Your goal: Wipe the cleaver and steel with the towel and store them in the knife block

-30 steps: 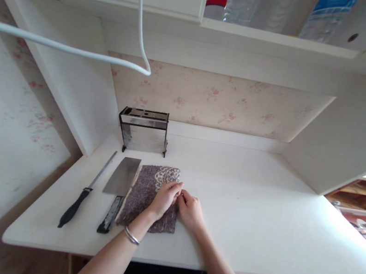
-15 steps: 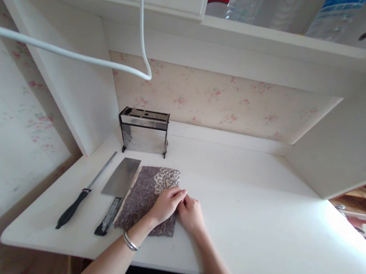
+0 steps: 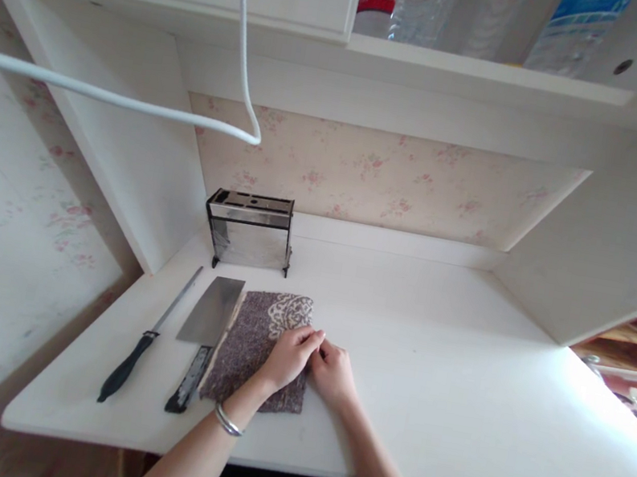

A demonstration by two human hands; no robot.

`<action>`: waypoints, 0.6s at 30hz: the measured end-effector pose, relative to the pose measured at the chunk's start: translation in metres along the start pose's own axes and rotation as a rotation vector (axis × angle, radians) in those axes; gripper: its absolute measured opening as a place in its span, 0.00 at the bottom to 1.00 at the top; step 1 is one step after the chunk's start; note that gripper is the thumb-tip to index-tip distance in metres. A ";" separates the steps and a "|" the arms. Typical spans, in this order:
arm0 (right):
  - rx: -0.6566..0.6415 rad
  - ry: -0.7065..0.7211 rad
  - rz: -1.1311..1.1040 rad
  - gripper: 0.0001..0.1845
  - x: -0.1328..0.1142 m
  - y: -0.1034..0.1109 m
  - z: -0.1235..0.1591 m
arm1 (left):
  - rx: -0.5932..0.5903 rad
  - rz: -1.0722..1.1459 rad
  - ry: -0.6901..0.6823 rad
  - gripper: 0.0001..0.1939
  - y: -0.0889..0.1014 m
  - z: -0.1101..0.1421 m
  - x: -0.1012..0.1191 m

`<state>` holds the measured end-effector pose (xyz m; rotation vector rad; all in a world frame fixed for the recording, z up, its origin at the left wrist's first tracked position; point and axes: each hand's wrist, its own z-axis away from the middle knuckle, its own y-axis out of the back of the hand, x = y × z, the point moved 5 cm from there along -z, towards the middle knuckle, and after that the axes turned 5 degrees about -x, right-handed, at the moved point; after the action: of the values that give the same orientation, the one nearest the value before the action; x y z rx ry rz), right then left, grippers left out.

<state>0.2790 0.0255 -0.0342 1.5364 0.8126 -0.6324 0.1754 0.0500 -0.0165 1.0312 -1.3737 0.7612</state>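
My left hand (image 3: pixel 291 358) rests on a folded brown cloth (image 3: pixel 242 348) with a cream pattern at its top corner. Its fingers are curled into a loose fist, and nothing shows in them. At the cloth's right edge lies my right hand (image 3: pixel 334 373), also closed, with no object visible in it. The two hands touch at the thumbs. Left of the cloth is a cleaver (image 3: pixel 213 310) with a worn dark handle, lying flat, blade away from me. Further left lies a sharpening steel (image 3: pixel 129 366) with a black handle, tip pointing away.
A narrow, clear-sided knife block (image 3: pixel 250 231) with a black frame stands at the back left of the white desk (image 3: pixel 424 370). A white cable (image 3: pixel 133 103) hangs across the upper left. Bottles (image 3: pixel 424 4) stand on the shelf above. Side panels close off both ends.
The view has shifted very slightly. My hands, the cloth and the tools have stayed in place.
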 end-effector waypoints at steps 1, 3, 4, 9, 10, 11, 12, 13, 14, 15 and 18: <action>0.001 0.000 -0.001 0.14 0.000 0.000 0.000 | -0.001 -0.003 -0.002 0.21 0.000 0.000 0.000; 0.003 -0.002 0.000 0.14 0.001 0.000 0.000 | -0.003 -0.009 -0.006 0.21 0.000 0.000 0.000; 0.004 -0.002 0.001 0.14 0.002 0.000 0.000 | -0.005 -0.012 -0.008 0.20 0.000 0.000 0.001; 0.008 -0.002 0.002 0.13 0.003 -0.001 -0.001 | -0.017 -0.025 -0.017 0.20 0.000 0.000 0.004; 0.008 -0.002 0.001 0.13 0.004 -0.001 -0.001 | -0.020 -0.028 -0.019 0.20 0.000 0.001 0.005; 0.008 -0.002 0.000 0.13 0.004 -0.001 -0.002 | -0.022 -0.030 -0.022 0.20 0.000 0.001 0.006; 0.007 -0.002 -0.001 0.13 0.004 -0.001 -0.002 | -0.023 -0.032 -0.024 0.20 0.000 0.001 0.006; 0.006 -0.002 -0.002 0.13 0.004 -0.001 -0.002 | -0.025 -0.033 -0.025 0.20 0.000 0.001 0.006; 0.005 -0.002 -0.003 0.13 0.004 -0.001 -0.002 | -0.025 -0.034 -0.026 0.20 0.000 0.001 0.006; 0.005 -0.002 -0.003 0.13 0.004 -0.001 -0.002 | -0.026 -0.034 -0.026 0.20 -0.001 0.001 0.006; 0.006 -0.001 -0.002 0.13 0.004 -0.001 -0.002 | -0.028 -0.034 -0.025 0.20 0.000 0.001 0.006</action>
<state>0.2806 0.0279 -0.0379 1.5413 0.8124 -0.6376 0.1760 0.0480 -0.0103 1.0423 -1.3814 0.7041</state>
